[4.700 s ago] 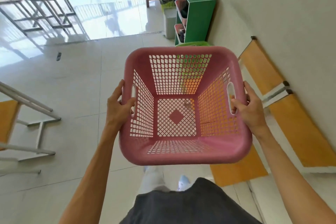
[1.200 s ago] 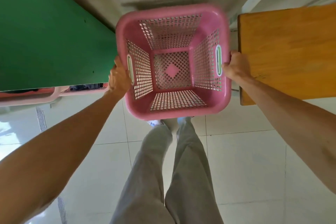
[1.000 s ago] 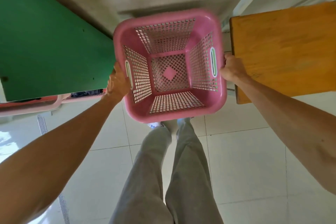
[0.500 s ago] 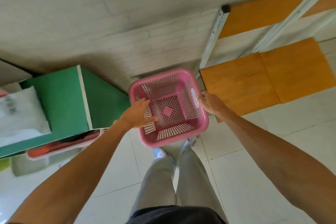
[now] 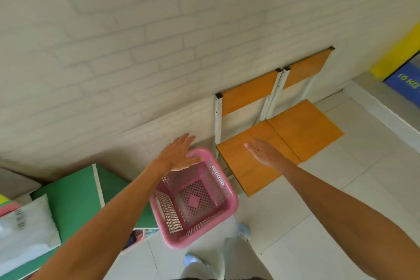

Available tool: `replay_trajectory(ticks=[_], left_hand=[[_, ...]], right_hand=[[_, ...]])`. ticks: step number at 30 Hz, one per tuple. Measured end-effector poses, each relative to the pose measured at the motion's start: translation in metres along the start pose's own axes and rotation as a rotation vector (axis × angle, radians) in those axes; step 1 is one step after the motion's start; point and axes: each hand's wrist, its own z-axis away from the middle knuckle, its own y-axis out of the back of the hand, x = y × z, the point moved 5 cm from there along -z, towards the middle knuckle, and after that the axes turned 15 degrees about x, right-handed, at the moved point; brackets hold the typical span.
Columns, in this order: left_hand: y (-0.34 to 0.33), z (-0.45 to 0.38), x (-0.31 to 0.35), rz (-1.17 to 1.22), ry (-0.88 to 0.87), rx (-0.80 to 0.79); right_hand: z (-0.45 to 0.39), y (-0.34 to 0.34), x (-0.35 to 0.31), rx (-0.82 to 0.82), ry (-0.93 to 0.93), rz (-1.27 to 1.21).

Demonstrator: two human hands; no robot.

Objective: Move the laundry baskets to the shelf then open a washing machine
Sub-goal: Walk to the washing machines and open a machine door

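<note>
An empty pink laundry basket [image 5: 200, 209] stands on the floor between the green shelf [image 5: 75, 198] and an orange chair, close to the brick wall. My left hand [image 5: 179, 154] hovers flat and open above the basket's far rim, holding nothing. My right hand [image 5: 263, 152] is open over the chair seat, clear of the basket. At the far right edge a grey machine front with a blue label [image 5: 406, 82] shows partly; I cannot tell what it is.
Two orange chairs [image 5: 279, 143] with white frames stand against the brick wall right of the basket. A white plastic bag [image 5: 25, 227] lies on top of the green shelf. Another pink basket [image 5: 136, 234] peeks from under the shelf. My legs are below.
Both hands have let go of the pink basket, which now rests on the floor. My hands have lifted away with fingers spread, and my view has risen and swung right.
</note>
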Motion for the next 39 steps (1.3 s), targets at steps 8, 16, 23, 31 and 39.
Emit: replay_trajectory(ticks=[8,16,23,31,39], left_hand=[[0.033,-0.060,0.109,-0.086,-0.155,-0.005],[0.024,-0.151,0.283,-0.146,-0.303,-0.003],[-0.009,-0.221,0.493,-0.124,-0.492,0.008],[-0.043,-0.273,0.672,-0.132,-0.685,-0.039],[-0.088,-0.333,0.822,-0.113,-0.840,-0.076]], right_hand=[[0.005,0.108,0.101,0.197,-0.153,-0.055],[0.016,0.204,0.253,0.295,-0.222,-0.161],[0.046,0.297,0.432,0.448,-0.403,-0.150],[0.113,0.358,0.596,0.588,-0.593,-0.149],[0.135,0.393,0.717,0.629,-0.745,-0.137]])
